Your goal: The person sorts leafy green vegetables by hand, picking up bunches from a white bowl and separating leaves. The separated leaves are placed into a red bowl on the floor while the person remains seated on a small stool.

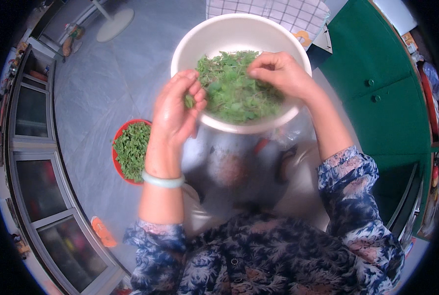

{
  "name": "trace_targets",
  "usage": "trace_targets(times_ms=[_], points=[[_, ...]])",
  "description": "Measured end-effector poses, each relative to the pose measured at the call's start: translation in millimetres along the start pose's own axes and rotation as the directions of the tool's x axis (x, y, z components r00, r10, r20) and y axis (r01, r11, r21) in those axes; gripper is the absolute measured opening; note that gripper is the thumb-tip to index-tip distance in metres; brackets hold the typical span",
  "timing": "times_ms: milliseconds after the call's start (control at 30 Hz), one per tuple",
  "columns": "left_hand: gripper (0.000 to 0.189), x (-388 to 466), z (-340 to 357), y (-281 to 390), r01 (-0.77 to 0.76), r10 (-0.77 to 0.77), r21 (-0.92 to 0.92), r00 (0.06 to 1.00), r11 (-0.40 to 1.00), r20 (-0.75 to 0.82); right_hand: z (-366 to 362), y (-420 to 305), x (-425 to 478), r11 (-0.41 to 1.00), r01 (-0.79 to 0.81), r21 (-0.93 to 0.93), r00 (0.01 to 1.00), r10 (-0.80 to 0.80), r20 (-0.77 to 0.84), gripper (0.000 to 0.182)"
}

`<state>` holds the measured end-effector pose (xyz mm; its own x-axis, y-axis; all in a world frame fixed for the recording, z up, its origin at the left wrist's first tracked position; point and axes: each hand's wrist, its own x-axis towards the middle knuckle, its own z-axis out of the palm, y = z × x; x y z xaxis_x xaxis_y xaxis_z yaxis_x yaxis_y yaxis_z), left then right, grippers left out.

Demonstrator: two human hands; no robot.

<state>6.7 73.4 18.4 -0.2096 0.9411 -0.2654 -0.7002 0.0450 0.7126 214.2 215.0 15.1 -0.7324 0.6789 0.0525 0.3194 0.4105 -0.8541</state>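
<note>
A white plastic basin (238, 129) stands in front of me, with a heap of leafy greens (238, 88) in it. At the basin's left rim is my left hand (173, 107), its fingers curled around a few green leaves (189, 101). My right hand (282, 72) hangs over the right side of the heap, thumb and fingertips drawn together. Blur hides whether a sprig is between them. On the floor to the left, a red bowl (117, 162) holds more small green leaves (132, 149), partly covered by my left forearm.
Glass-fronted cabinet doors (35, 110) line the left side; a green cabinet (385, 81) stands at the right. Behind the basin is a checked cloth (267, 9). An orange object (103, 232) lies on the grey floor (90, 96), and a round white stand base (116, 25) sits farther back.
</note>
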Motion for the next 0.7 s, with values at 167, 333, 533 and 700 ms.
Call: trace_targets(times_ms=[167, 333, 533, 700], points=[[0.014, 2.5, 6.2, -10.5, 0.014, -0.016, 0.085, 0.999, 0.996, 0.027, 4.2, -10.0, -0.5, 0.913, -0.137, 0.384, 0.991, 0.121, 0.065, 0.013], [0.020, 7.4, 18.8, -28.2, 0.098, -0.120, 0.253, 0.990, 0.962, 0.074, 12.1, -18.0, -4.3, 0.846, -0.123, 0.519, 0.991, 0.081, 0.104, 0.014], [0.021, 3.2, 25.6, -31.4, 0.117, -0.180, 0.436, 0.978, 0.893, 0.106, 17.5, -22.4, -4.9, 0.862, -0.068, 0.502, 0.995, 0.020, 0.100, 0.014], [0.017, 3.7, 25.5, -33.1, 0.103, -0.158, 0.412, 0.982, 0.905, 0.101, 14.0, -24.4, -6.2, 0.880, -0.126, 0.458, 0.990, 0.084, 0.111, 0.015]])
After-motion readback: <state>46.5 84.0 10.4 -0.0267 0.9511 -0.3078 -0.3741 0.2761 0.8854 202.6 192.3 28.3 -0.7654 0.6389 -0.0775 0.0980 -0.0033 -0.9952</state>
